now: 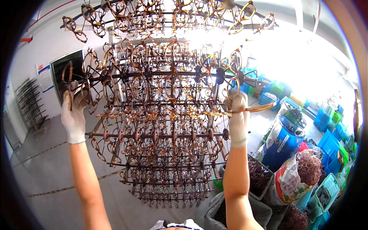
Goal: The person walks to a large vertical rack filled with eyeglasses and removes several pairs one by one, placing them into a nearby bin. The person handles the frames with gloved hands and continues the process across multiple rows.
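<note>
A tall rack of dark bars (157, 74) stands in front of me, with rows of brown and amber eyeglass frames clipped along them. My left hand (74, 115), in a white glove, is raised to the left end of an upper bar. Its fingers close round an eyeglass frame (69, 78) there. At the bar's right end is my right hand (238, 115), also gloved in white. It grips a bunch of thin amber eyeglass frames (260, 108), which sticks out to the right. Its fingertips are near a hanging frame, and whether they touch it I cannot tell.
At the right stand a blue barrel (278, 143), a white sack (287, 178) with brown scraps, a grey bin (214, 216) and several blue and green crates (329, 147). Another dark rack (30, 103) leans near the left wall beside a dark doorway (68, 71).
</note>
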Motion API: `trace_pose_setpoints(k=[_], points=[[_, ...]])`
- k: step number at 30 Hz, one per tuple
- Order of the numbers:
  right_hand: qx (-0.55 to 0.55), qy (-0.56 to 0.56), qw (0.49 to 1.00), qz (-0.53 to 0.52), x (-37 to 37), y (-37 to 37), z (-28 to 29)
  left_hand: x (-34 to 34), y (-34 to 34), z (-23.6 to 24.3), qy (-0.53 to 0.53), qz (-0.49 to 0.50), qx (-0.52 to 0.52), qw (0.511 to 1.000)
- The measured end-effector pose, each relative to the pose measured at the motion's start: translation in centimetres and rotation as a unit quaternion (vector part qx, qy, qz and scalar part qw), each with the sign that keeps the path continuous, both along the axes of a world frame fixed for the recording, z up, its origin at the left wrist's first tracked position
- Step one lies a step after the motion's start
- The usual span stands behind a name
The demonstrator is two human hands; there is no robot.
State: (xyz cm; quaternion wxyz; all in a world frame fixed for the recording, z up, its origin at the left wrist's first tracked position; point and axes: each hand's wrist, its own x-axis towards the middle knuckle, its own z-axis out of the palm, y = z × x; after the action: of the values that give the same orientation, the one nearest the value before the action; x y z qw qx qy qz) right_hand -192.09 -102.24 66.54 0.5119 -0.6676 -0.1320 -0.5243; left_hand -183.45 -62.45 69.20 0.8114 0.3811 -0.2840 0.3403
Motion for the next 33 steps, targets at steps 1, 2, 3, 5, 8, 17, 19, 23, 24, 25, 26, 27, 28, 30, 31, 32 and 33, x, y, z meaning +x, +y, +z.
trace_pose_setpoints(k=[1,2,3,5,8,17,19,23,24,25,26,27,28,30,31,32,33], points=[[-0.051,-0.044,0.996,-0.059,0.1,-1.0,0.5,-1.3,-2.0,0.3,0.029,0.033,-0.095,0.994],[-0.098,-0.095,0.985,-0.106,0.3,-0.7,1.5,-1.2,-1.4,0.1,0.000,0.046,-0.068,0.997],[-0.048,-0.102,0.992,-0.059,-0.1,0.7,2.6,-0.9,-0.4,-0.9,-0.028,0.062,-0.041,0.997],[0.004,-0.059,0.996,0.061,0.1,0.9,3.9,-1.3,-0.7,-1.4,-0.039,0.032,0.037,0.998],[-0.002,-0.086,0.996,0.002,0.3,2.1,5.5,-0.6,-2.2,-0.9,-0.028,-0.217,0.047,0.975],[0.031,-0.088,0.992,-0.088,-0.6,2.7,4.2,2.2,-4.7,0.8,-0.009,0.008,-0.059,0.998],[0.057,-0.097,0.990,-0.080,-1.5,2.7,2.8,2.8,-4.9,1.0,-0.058,-0.079,-0.056,0.994],[0.072,-0.114,0.986,0.100,-0.9,6.1,-1.5,3.7,-4.4,1.1,-0.038,-0.109,-0.122,0.986],[0.052,-0.108,0.991,0.061,0.3,6.8,-1.6,3.2,-4.5,1.7,-0.013,-0.100,-0.163,0.981],[0.102,-0.109,0.981,0.122,1.4,7.0,-1.5,2.3,-5.4,1.9,0.022,-0.087,-0.213,0.973],[0.084,-0.090,0.989,0.077,1.5,7.9,-1.1,2.2,-5.2,1.7,0.034,-0.078,-0.204,0.975],[0.065,-0.075,0.995,0.031,1.8,8.6,-0.5,2.3,-4.8,1.3,0.046,-0.068,-0.194,0.977],[0.048,-0.087,0.995,0.027,2.2,8.8,-0.4,2.3,-4.3,0.9,0.058,-0.058,-0.184,0.979],[0.223,-0.093,0.942,0.232,3.1,7.9,-0.6,2.3,-3.4,-0.9,0.015,-0.066,-0.090,0.994],[0.192,-0.103,0.949,0.230,3.3,7.4,-1.0,2.1,-3.3,-1.3,0.001,-0.055,-0.056,0.997],[0.155,-0.073,0.979,0.114,3.3,8.4,-0.6,1.8,-2.9,-1.6,-0.015,-0.037,-0.020,0.999],[0.150,-0.090,0.974,0.143,3.6,8.3,-0.7,0.9,-3.0,-1.8,-0.017,0.011,-0.022,1.000]])
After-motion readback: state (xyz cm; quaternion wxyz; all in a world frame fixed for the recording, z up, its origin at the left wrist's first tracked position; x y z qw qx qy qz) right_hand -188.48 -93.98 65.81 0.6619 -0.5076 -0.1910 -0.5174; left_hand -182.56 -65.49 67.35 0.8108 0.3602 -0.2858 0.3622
